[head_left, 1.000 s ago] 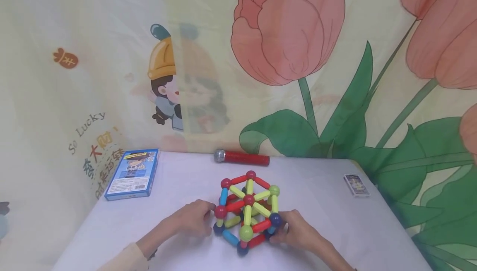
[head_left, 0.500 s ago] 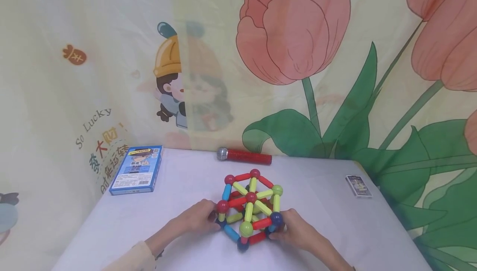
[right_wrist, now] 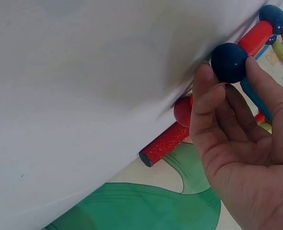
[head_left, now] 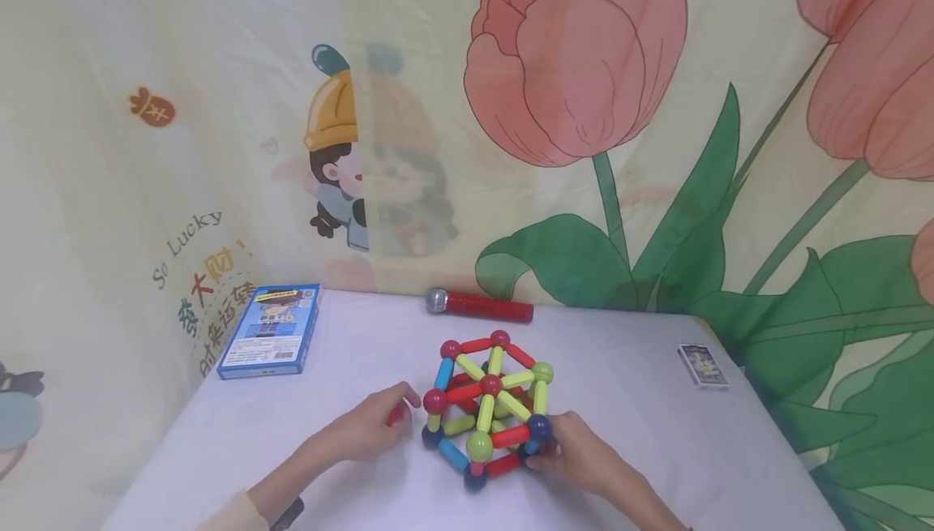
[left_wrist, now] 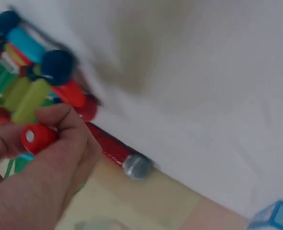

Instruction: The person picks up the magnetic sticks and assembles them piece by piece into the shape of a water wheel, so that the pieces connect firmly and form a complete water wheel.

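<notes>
My left hand [head_left: 365,432] pinches a short red rod [left_wrist: 36,137] between thumb and curled fingers, the piece sitting free of the frame and just to the left of it. My right hand [head_left: 580,456] is curled round the dark blue ball [right_wrist: 229,62] at the near right corner of the ball-and-rod structure [head_left: 487,405], thumb and fingers steadying that joint from the side. The structure itself stands on the white table [head_left: 642,401], roughly in the middle, a cage of red, blue and yellow-green rods joined at coloured balls. As I judge it, working with the rod wants a firm brace from my right hand, so the cage does not slide or twist on the cloth, and a straight, slow line from my left hand to any ball, since a sideways knock could spring the neighbouring joints apart. I would keep my fingertips near the rod's end for control. Well behind the structure lies a red microphone [head_left: 477,306] against the flowered backdrop [head_left: 584,69]; a blue box [head_left: 270,331] rests at the far left of the table, and a small card pack [head_left: 702,364] at the far right.
</notes>
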Tool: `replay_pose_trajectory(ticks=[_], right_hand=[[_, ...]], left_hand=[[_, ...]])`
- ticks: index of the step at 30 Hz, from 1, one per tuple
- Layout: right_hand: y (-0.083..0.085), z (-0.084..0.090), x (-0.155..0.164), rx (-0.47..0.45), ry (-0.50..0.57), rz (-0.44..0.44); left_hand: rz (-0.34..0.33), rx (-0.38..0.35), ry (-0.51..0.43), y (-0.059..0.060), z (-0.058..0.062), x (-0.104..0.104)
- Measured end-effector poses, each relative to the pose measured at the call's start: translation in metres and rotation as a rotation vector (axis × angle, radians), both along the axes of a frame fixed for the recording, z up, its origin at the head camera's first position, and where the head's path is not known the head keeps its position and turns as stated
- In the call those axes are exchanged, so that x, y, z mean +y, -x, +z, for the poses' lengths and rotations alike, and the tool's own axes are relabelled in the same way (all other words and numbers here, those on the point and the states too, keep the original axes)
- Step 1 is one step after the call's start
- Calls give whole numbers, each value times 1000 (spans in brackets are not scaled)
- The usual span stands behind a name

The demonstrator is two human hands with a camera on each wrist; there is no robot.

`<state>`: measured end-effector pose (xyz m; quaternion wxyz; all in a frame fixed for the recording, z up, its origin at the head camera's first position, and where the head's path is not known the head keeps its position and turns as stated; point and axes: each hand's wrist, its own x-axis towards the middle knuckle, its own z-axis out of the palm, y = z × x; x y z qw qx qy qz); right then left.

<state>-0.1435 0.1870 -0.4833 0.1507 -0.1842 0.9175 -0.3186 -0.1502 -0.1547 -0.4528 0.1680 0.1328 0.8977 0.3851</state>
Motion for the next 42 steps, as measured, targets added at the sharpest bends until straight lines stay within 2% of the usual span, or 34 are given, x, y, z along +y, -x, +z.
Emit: replay_pose_trajectory(ticks=[3,5,7,9,13,17,21,26,29,33,42], right_hand=[[-2,-1,-1,10,-6,2],[-3,-1,-2,22,-10,2],[-5,-1,-4,30,-10,-2],[-7,-1,-6,34,-4,-5],[-10,0,-12,21,7,0],[-12,0,-14,21,7,15],[-12,0,-15,14,7,12],[-12,-2,-15,31,1,28],[-11,-2,-15,44,0,40],[-11,0,-15,45,-6,44],[-11,0,-15,23,-8,27]], left_hand=[[182,-50,-101,-12,13,1],[287,-88,-184,-18,17,3],[361,-148,-278,-22,17,6],[408,-202,-365,-26,15,9],[424,-232,-425,-33,10,14],[414,-193,-367,-37,11,21],[459,-213,-334,-39,13,30],[507,-296,-425,-39,14,38],[521,-312,-477,-39,16,41],[543,-318,-493,-37,15,42],[586,-384,-515,-34,6,48]])
